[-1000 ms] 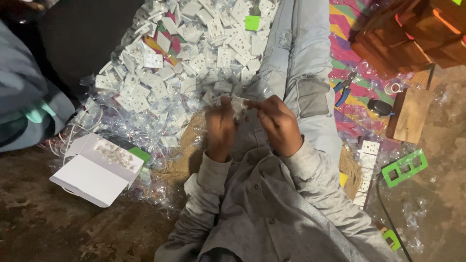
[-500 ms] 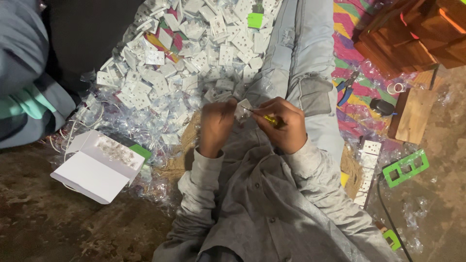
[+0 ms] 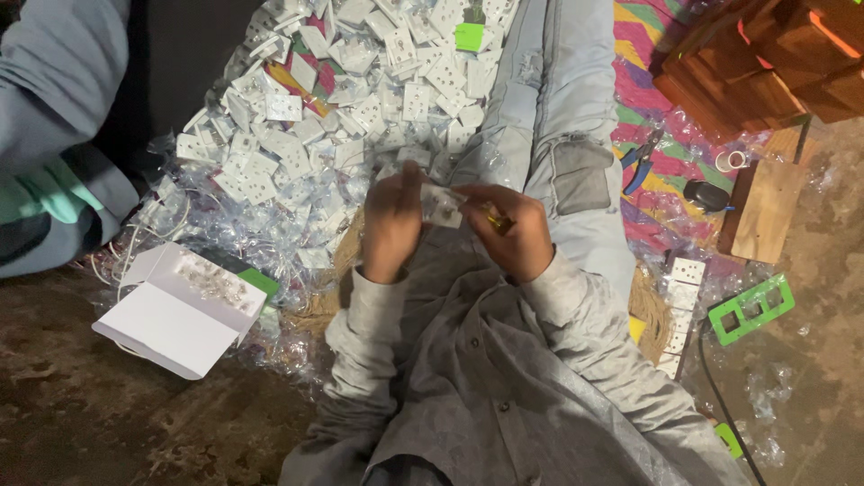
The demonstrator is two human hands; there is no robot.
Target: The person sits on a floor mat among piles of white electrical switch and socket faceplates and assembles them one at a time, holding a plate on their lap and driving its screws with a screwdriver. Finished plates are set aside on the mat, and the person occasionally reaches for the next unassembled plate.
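The left hand (image 3: 393, 220) pinches a small white socket plate (image 3: 443, 205) at lap height while the right hand (image 3: 515, 236) grips a yellow-handled tool (image 3: 498, 219) against it, a large heap of white plates (image 3: 342, 117) seemingly left ahead.

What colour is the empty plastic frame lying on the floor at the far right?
Bright green; the plastic frame shows clearly in the head view, its only view.

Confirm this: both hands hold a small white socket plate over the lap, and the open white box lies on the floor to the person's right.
Wrong side. The head view shows the open white box on the person's left; the left hand and right hand do hold the white socket plate over the lap.
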